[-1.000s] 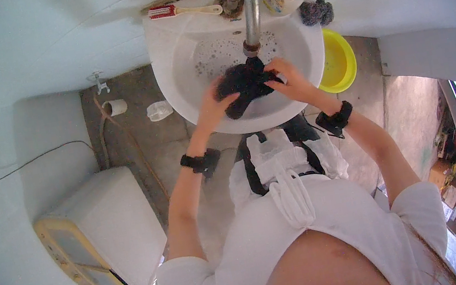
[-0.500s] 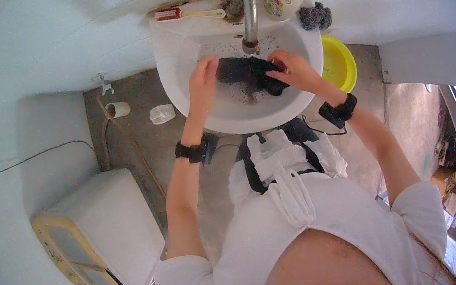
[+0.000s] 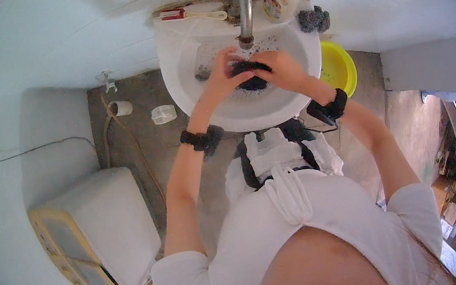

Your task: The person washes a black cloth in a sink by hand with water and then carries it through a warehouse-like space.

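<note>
A wet black cloth is bunched up between my two hands over the white sink. My left hand grips its left side with bent fingers. From the right, my right hand closes on the other side, its fingers meeting the cloth near my left fingertips. Suds and water lie in the basin around the cloth. Left of my left hand, a small dark patch shows in the basin; what it is I cannot tell. The metal faucet arches just above my hands.
A brush lies on the sink's back ledge. A spray bottle with a yellow head and a grey scrubber sit at its right. A yellow basin is on the floor at right; a white washing machine stands at left.
The cloth was stretched sideways between my hands and is now gathered into a compact bundle. My hands have come together, the left one moving right.
</note>
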Motion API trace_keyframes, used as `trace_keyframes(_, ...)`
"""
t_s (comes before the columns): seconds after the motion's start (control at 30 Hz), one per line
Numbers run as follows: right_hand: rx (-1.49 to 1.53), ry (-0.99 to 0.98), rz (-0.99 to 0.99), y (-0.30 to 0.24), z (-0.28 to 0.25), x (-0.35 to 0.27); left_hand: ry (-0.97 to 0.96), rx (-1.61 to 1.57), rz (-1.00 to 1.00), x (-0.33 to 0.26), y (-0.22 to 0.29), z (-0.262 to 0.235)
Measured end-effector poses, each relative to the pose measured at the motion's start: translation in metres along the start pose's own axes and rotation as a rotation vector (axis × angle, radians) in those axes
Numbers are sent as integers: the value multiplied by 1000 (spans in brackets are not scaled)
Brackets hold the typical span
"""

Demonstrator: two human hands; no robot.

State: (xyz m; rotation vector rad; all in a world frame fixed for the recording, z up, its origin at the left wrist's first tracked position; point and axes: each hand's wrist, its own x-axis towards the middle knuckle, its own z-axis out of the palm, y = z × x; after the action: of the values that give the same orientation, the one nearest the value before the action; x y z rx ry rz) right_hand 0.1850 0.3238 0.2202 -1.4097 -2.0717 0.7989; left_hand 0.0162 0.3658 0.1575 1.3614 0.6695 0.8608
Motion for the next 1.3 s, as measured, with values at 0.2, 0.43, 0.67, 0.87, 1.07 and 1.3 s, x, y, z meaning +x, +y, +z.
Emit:
trace_keyframes(0.2,61,103,-99,-15,-23,4,-209,243,-340,-16,-25,-12)
trace_keyframes(0.43,-209,334,-302,-33,-81,-3,199,307,-12,-21,5,-35)
trace_keyframes(0.67,-122,420,-325,-29,-133,-18,257,585,272,-3,106,-44)
trace_keyframes(0.87,-421,400,-331,30,-129,-31,230,788,377,9,105,-50)
trace_keyframes(1.07,-493,187,-153,45,-81,-49,121,961,145,-7,37,-57)
trace_keyframes(1.3,-374,-184,-21,88,-11,-87,-391,1244,-166,-57,-55,-34)
